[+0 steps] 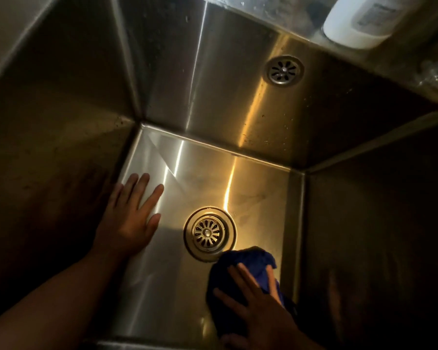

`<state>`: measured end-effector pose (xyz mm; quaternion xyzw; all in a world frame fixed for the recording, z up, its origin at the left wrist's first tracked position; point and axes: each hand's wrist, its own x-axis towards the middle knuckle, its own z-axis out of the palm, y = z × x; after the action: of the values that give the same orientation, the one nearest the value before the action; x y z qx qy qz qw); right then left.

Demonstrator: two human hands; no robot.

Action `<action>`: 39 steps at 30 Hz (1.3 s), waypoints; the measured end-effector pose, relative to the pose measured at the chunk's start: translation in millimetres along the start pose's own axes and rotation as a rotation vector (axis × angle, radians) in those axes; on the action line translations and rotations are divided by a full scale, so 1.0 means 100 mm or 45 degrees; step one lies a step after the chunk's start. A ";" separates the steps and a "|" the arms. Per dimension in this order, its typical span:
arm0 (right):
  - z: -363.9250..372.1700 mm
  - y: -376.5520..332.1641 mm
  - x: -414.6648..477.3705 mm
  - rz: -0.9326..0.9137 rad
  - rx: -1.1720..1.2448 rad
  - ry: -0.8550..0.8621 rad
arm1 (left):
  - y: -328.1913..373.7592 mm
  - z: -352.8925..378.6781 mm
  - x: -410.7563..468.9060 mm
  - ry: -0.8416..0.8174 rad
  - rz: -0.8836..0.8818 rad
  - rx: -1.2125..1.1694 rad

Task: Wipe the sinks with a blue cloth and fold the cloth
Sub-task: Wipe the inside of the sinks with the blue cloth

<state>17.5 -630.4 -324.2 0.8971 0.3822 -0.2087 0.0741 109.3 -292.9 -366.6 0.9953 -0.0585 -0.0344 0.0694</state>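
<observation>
Right hand (pixel 258 306), lower right of the frame: fingers spread and nearly straight, pressing the blue cloth (pixel 248 261) flat against the sink (pixel 200 178) floor. The cloth lies bunched, touching the lower right rim of the drain (pixel 209 233). Left hand (pixel 132 223), centre left: open, fingers splayed, holding nothing, palm on the floor beside the left wall. Upper right: white bottle (pixel 359 21).

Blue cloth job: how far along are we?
Done: nothing certain; the sink floor shines, but whether it is wiped is unclear. In hand: the right hand presses the bunched blue cloth on the floor beside the drain, while the left hand lies flat near the floor's left edge. Left: folding, since the cloth is unfolded; any other sink is out of view.
</observation>
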 end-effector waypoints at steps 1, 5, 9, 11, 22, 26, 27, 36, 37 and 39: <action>0.00 0.07 0.03 0.073 0.035 0.021 | -0.01 0.00 0.00 0.015 0.002 -0.008; -0.07 0.41 0.36 0.535 0.363 0.209 | -0.02 0.06 0.01 0.071 0.023 0.013; -0.22 0.53 0.94 0.948 0.389 0.309 | -0.05 0.10 0.01 0.135 0.033 0.054; -0.26 0.47 1.14 1.010 0.384 0.347 | -0.05 0.12 -0.01 0.152 0.040 0.059; -0.48 -0.38 1.39 0.464 0.506 0.558 | -0.04 0.13 0.01 0.157 0.035 0.045; -0.45 -0.44 1.21 0.312 0.345 0.455 | -0.06 0.14 0.01 0.148 0.040 0.057; -0.46 -0.39 1.21 0.351 0.324 0.448 | -0.06 0.14 0.00 0.151 0.041 0.056; -0.52 -0.53 1.44 0.902 0.329 0.320 | -0.04 0.16 0.02 0.169 0.014 0.025; -0.54 -0.52 1.47 0.924 0.356 0.345 | -0.04 0.17 0.02 0.167 0.015 0.026; -0.56 -0.52 1.52 0.943 0.453 0.388 | -0.06 0.17 0.02 0.155 0.010 0.023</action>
<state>92.1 -477.8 -337.4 0.9930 -0.0008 -0.0961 -0.0690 110.2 -289.9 -384.1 0.9959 -0.0583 0.0271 0.0641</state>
